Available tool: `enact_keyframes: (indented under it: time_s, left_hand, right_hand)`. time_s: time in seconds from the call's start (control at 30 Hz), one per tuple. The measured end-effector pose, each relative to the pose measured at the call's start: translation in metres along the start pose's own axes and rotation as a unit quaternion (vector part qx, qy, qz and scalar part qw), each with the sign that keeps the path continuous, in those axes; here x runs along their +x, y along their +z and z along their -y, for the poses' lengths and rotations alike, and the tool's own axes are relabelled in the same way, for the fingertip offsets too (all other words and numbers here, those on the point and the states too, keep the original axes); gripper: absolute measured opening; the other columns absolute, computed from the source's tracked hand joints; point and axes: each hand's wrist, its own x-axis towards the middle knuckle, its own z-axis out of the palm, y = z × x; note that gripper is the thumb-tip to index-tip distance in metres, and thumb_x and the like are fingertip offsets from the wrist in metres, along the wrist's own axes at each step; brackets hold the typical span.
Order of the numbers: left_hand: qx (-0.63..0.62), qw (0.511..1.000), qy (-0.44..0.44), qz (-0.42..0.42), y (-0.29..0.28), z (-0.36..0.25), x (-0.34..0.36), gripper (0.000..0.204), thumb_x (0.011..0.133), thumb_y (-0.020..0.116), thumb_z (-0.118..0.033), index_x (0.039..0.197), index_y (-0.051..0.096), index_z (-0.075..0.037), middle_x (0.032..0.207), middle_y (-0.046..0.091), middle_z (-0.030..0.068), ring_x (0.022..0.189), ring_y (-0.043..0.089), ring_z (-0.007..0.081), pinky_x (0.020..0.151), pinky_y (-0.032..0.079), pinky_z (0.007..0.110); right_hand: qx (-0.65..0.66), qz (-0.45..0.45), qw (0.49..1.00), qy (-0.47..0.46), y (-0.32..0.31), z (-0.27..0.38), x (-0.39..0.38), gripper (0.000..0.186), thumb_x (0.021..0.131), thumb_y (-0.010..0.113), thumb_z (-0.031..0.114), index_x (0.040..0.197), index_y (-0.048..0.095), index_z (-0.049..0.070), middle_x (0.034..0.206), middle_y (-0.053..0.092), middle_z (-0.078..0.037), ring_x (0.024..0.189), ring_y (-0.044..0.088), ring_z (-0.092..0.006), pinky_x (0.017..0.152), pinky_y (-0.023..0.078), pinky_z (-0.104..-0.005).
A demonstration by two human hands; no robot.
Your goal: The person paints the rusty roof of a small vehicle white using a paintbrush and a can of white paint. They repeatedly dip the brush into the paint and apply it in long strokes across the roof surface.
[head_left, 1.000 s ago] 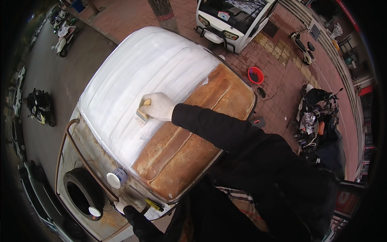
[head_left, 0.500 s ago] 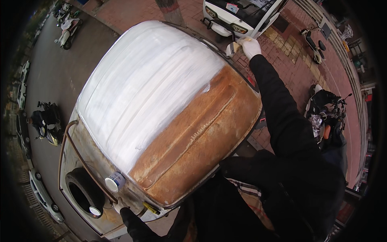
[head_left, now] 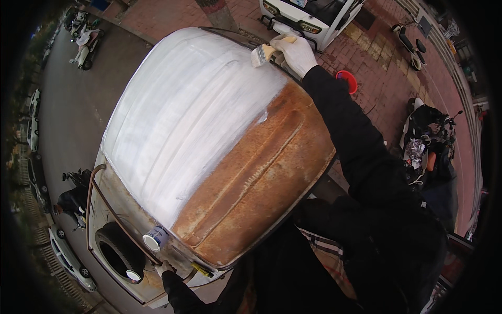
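Pinched in my gloved right hand (head_left: 296, 54), a wooden-handled paintbrush (head_left: 259, 55) has its pale bristles at the far right part of a vehicle's roof (head_left: 251, 167). White paint (head_left: 183, 99) covers the roof's far left portion; its near right portion is bare, rusty brown metal. Whether the bristles touch the paint is hard to tell. My left hand (head_left: 164, 268), at the lower left, is closed around the lower end of a rusty metal rail (head_left: 123, 217). Just above that hand stands a paint can (head_left: 155, 239) with a white top.
A tyre (head_left: 119, 248) and a small white round thing (head_left: 133, 275) lie inside the rail. A yellow-handled tool (head_left: 203, 269) rests by the roof's near edge. A white vehicle (head_left: 308, 21), a red bucket (head_left: 346, 82) and a parked motorbike (head_left: 426, 138) stand on the right.
My right hand has brought the brush leftward, from beyond the roof's far right edge to over the white area. The view has shifted slightly. My left hand remains on the rail.
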Motion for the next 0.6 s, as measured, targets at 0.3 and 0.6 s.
enact_keyframes:
  time_s: [0.3, 0.6]
  left_hand:
    - [0.19, 0.961, 0.169, -0.111, -0.048, -0.075, -0.128, 0.045, 0.09, 0.073, -0.033, 0.119, 0.069, 0.001, 0.112, 0.075, 0.0206, 0.106, 0.071, 0.0396, 0.098, 0.054, 0.046]
    - [-0.062, 0.931, 0.262, 0.246, -0.037, -0.252, -0.272, 0.023, 0.098, 0.073, -0.016, 0.106, 0.073, 0.006, 0.09, 0.072, 0.0049, 0.084, 0.065, 0.0116, 0.08, 0.052, 0.026]
  right_hand:
    - [-0.033, -0.038, 0.995, -0.091, -0.011, 0.025, -0.025, 0.02, 0.101, 0.07, 0.019, 0.105, 0.076, 0.0, 0.082, 0.07, -0.004, 0.058, 0.058, -0.0077, 0.052, 0.045, -0.0238]
    - [0.103, -0.07, 0.992, -0.024, -0.027, 0.035, -0.056, 0.02, 0.103, 0.066, 0.017, 0.106, 0.077, 0.001, 0.082, 0.071, -0.005, 0.059, 0.062, -0.0097, 0.052, 0.045, -0.0232]
